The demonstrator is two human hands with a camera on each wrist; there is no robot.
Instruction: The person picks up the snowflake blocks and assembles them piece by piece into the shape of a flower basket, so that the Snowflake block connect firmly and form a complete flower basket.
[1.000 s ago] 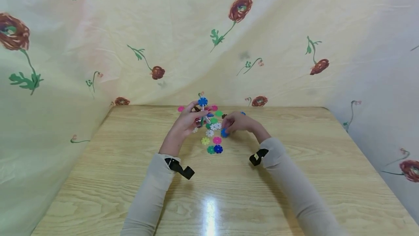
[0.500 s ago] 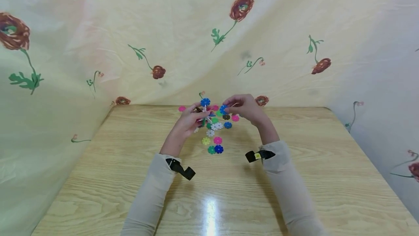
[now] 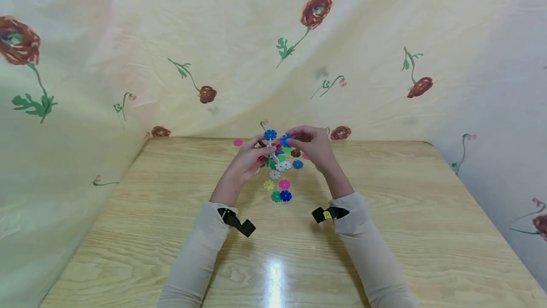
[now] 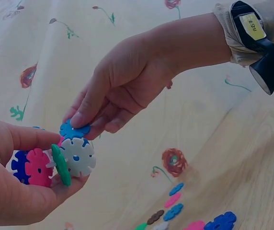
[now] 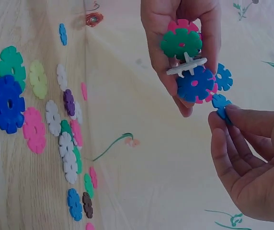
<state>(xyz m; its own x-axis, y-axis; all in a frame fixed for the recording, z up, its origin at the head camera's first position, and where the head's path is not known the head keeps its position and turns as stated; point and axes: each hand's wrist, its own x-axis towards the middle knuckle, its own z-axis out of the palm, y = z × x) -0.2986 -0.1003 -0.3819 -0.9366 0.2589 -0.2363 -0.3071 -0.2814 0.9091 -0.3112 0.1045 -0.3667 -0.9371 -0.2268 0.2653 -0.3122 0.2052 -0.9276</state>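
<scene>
My left hand (image 3: 248, 158) holds a cluster of interlocked flower-shaped building discs above the table. In the left wrist view the cluster has a white disc (image 4: 85, 165), a green disc (image 4: 60, 165) seen edge-on and a pink disc (image 4: 37, 168). A green disc (image 5: 181, 44) and a dark blue disc (image 5: 194, 86) of it face the right wrist camera. Between thumb and fingers, my right hand (image 3: 316, 149) pinches a blue disc (image 5: 221, 106) beside the cluster's edge. Whether the two touch I cannot tell. My left fingers hide part of the cluster.
Loose discs lie on the wooden table (image 3: 128, 232) below the hands, among them a yellow disc (image 3: 268, 184), a pink disc (image 3: 284, 184), a dark blue disc (image 3: 285, 196) and a brown disc (image 3: 296, 153). A flowered cloth (image 3: 239, 51) hangs behind the table.
My right hand has lifted a blue disc from the right side of the loose discs and brought it up and leftward to the cluster. My left hand has stayed nearly in place with the cluster.
</scene>
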